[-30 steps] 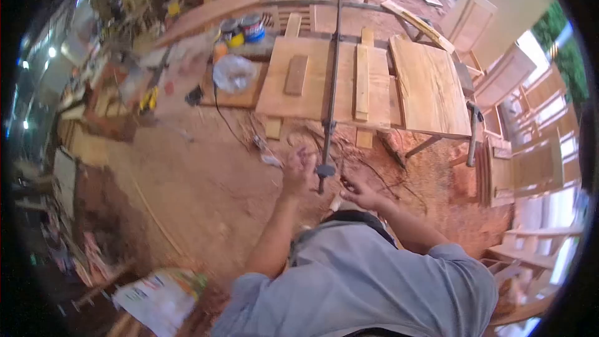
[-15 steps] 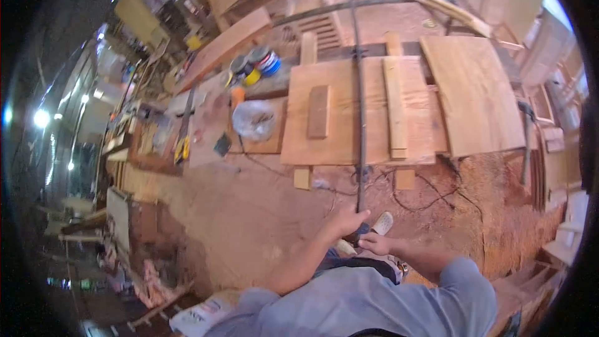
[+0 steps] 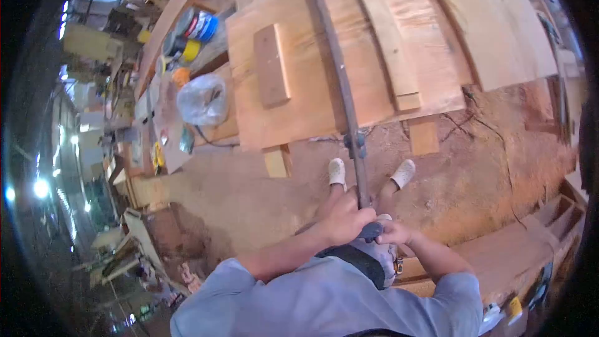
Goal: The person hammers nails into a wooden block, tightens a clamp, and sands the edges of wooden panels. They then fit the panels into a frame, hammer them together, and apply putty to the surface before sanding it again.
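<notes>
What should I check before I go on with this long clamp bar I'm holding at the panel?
1. Left hand closed on the clamp bar: ok.
2. Right hand at the bar's near end: ok; what it grips, cannot tell.
3. Bar lies across the glued panel: ok.
4. Clamp head against the panel's near edge: cannot tell.
5. Loose block and strip lie on the panel beside the bar: apart from it, ok.
6. Feet either side of the bar: ok.
</notes>
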A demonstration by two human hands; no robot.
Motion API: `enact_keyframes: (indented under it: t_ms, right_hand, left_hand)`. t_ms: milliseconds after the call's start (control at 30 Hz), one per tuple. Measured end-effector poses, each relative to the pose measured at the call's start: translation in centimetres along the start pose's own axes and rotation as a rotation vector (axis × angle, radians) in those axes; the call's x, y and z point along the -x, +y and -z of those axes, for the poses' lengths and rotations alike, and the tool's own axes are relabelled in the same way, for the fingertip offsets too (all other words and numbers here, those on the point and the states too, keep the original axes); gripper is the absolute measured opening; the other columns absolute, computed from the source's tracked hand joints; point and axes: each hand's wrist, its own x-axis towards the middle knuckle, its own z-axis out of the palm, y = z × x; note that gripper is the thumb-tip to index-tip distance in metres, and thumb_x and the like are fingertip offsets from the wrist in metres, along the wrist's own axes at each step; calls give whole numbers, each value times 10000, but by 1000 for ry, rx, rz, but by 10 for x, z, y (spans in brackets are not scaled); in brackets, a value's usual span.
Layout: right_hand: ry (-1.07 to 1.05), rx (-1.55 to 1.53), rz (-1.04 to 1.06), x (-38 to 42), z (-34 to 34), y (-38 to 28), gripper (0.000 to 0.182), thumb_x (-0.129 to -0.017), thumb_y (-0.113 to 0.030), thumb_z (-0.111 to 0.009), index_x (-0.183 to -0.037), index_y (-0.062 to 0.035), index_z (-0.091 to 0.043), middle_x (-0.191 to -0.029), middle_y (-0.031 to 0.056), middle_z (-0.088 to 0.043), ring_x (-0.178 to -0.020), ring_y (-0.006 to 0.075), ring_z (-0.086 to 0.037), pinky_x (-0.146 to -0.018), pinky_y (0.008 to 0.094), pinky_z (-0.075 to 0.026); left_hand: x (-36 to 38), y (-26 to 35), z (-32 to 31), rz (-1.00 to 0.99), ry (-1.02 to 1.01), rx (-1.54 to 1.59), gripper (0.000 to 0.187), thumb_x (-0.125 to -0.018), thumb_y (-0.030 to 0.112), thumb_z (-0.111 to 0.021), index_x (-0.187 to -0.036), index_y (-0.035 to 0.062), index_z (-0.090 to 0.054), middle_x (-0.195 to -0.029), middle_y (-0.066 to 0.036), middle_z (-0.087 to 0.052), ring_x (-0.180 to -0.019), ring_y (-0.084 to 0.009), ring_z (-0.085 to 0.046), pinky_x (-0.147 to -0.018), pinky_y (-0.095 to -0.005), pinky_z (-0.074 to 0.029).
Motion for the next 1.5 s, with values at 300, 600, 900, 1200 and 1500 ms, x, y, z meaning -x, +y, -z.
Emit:
enact_keyframes:
  t_ms: [300,600,900,1200,1500]
  right_hand:
    - [-582,3,-118,-72,38,-9,755,-775,-514,-743,-1276,7,-526,-1296,89,-552,-1255,226,-440,-1084,376,-305]
    - [-431,-2,91,-57,37,0,634,-855,-480,-671,-1251,0,-547,-1305,96,-529,-1224,228,-441,-1044,376,-335]
    - [-409,24,82,-58,41,18,481,-878,-449,-646,-1064,-8,-595,-1002,47,-587,-953,168,-517,-844,349,-422]
    - [-328,85,560,-83,13,52,414,-926,-399,-531,-959,10,-589,-897,157,-607,-846,298,-584,-770,394,-461]
    - [-394,336,467,-73,37,73,271,-875,-224,-543,-1007,9,-583,-894,197,-613,-846,361,-599,-778,424,-482]
  left_hand:
    - [8,13,-3,66,-4,250,482,-799,106,-599,-1253,6,-474,-1092,-72,-557,-1028,-158,-535,-897,-331,-450]
    - [-1,0,-9,-14,88,304,490,-784,66,-583,-1260,-10,-493,-889,-27,-600,-838,-127,-589,-750,-301,-497]
    - [-3,25,-7,-58,69,243,483,-758,39,-571,-1234,-20,-522,-868,-33,-616,-813,-133,-604,-731,-302,-498]
    - [6,22,-19,252,321,61,428,-807,43,-531,-1222,-51,-576,-1120,-101,-656,-988,-163,-618,-882,-322,-490]
    - [4,23,-32,83,433,52,171,-836,125,-565,-799,-19,-651,-686,-20,-618,-636,-103,-566,-562,-311,-453]
